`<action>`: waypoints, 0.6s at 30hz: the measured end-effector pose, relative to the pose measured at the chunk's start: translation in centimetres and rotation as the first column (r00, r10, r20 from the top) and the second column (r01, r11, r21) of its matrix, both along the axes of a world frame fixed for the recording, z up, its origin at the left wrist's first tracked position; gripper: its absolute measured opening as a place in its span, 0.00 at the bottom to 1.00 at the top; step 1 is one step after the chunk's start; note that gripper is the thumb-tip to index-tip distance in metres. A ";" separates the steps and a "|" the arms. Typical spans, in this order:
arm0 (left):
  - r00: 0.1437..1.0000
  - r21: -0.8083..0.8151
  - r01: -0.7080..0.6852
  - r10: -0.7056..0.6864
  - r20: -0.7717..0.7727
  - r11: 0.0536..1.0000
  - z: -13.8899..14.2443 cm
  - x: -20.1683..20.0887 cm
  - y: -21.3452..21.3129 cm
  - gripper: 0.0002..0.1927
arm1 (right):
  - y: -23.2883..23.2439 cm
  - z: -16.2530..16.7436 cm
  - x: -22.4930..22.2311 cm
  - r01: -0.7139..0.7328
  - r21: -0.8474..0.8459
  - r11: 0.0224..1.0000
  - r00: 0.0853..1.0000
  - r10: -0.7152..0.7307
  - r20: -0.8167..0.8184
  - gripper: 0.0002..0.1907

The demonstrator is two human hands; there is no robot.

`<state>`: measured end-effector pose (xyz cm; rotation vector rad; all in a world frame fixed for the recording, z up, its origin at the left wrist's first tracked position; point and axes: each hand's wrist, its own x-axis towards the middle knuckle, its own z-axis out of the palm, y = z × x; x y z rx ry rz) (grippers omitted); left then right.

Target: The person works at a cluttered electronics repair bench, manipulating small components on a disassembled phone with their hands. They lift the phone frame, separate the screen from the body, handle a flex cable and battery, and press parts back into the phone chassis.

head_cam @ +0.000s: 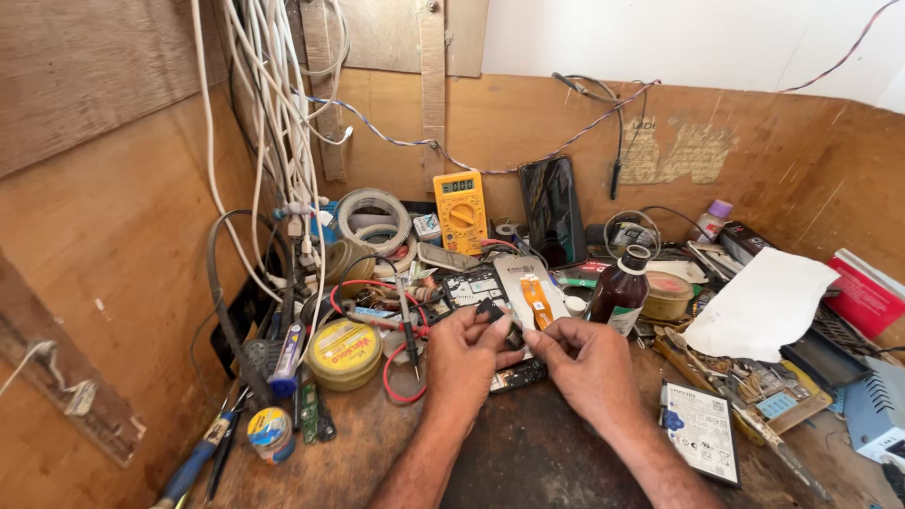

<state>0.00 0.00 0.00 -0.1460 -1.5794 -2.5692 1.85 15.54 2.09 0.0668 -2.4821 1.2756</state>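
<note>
Your left hand [467, 351] pinches the small black flat phone part [492, 311] at its top, above the worn brown tabletop [528, 452]; your right hand [586, 363] closes on its right edge; both equally near.

The picture is bright and clear, with soft, even light like daytime. The white wall [698, 38] at the top right is the brightest spot. Shadows are faint; the darkest part is the table [528, 452] near the bottom. The black phone [551, 209] leaning on the wood shines a little. The wooden sides bend outward near the edges. Nothing looks blurry, but small parts are hard to see.
</note>
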 end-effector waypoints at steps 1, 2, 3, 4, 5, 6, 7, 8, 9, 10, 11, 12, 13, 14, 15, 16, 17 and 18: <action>1.000 0.003 0.004 -0.004 -0.013 1.000 -0.1 0.3 0.0 0.10 | 0.0 -0.1 0.1 -0.025 -0.048 0.999 0.999 0.026 0.019 0.14; 0.999 -0.023 -0.032 0.031 -0.011 0.999 -0.1 0.1 0.3 0.10 | 0.3 -0.1 0.0 -0.026 -0.023 0.999 0.999 0.027 0.023 0.13; 0.998 -0.047 -0.062 0.062 -0.008 0.997 0.1 0.0 1.2 0.10 | 1.1 0.1 -0.1 -0.022 0.004 1.000 0.999 0.022 0.028 0.13; 0.996 -0.069 -0.094 0.095 0.001 0.993 0.0 0.3 1.9 0.10 | 1.8 0.1 0.1 -0.021 0.034 0.999 0.999 0.019 0.040 0.13; 0.994 -0.074 -0.107 0.107 0.009 0.992 -0.1 0.5 2.1 0.10 | 2.1 0.0 0.3 -0.052 -0.004 0.999 0.998 0.052 0.045 0.11; 0.993 -0.083 -0.119 0.120 0.014 0.990 -0.1 0.6 1.9 0.10 | 2.0 0.0 0.5 -0.083 -0.044 0.996 0.995 0.085 0.046 0.10; 0.991 -0.091 -0.127 0.130 0.022 0.988 -0.1 0.8 1.7 0.09 | 1.8 -0.1 0.8 -0.110 -0.084 0.990 0.992 0.114 0.049 0.09; 0.988 -0.112 -0.147 0.151 0.021 0.983 -0.1 1.0 1.5 0.09 | 1.6 -0.1 1.0 -0.113 -0.088 0.990 0.992 0.117 0.039 0.09; 0.985 -0.133 -0.169 0.173 0.017 0.977 -0.1 1.1 1.3 0.09 | 1.4 0.1 1.0 -0.117 -0.091 0.989 0.993 0.119 0.025 0.10; 0.981 -0.154 -0.190 0.194 0.012 0.970 0.0 1.3 1.0 0.09 | 1.1 0.2 1.1 -0.120 -0.096 0.988 0.992 0.122 0.012 0.10; 0.980 -0.167 -0.195 0.199 0.010 0.967 0.1 1.4 0.8 0.09 | 0.8 0.4 1.4 -0.089 -0.034 0.995 0.996 0.089 0.003 0.10; 0.979 -0.179 -0.199 0.204 0.008 0.964 0.2 1.6 0.8 0.09 | 0.6 0.5 1.9 -0.056 0.028 0.998 0.998 0.056 -0.008 0.10; 0.978 -0.191 -0.204 0.209 0.004 0.960 0.3 1.7 0.8 0.09 | 0.4 0.8 2.3 -0.022 0.089 0.996 0.999 0.024 -0.023 0.10; 0.976 -0.216 -0.210 0.216 0.004 0.954 0.5 1.7 0.8 0.08 | 0.2 1.3 2.5 0.001 0.123 0.992 1.000 0.002 -0.026 0.10; 0.975 -0.243 -0.214 0.223 0.009 0.946 0.5 1.8 0.7 0.08 | -0.1 1.6 2.8 0.023 0.156 0.988 0.999 -0.019 -0.026 0.10; 0.974 -0.269 -0.215 0.227 0.014 0.939 0.5 2.1 0.7 0.08 | -0.2 1.8 3.2 0.047 0.190 0.981 0.999 -0.043 -0.025 0.10; 0.975 -0.258 -0.214 0.221 -0.003 0.942 0.5 2.0 0.7 0.07 | -0.4 2.3 3.3 0.050 0.203 0.978 0.999 -0.045 -0.028 0.10; 0.976 -0.249 -0.213 0.215 -0.019 0.945 0.5 1.9 0.6 0.07 | -0.6 2.6 3.4 0.052 0.214 0.975 0.998 -0.047 -0.029 0.10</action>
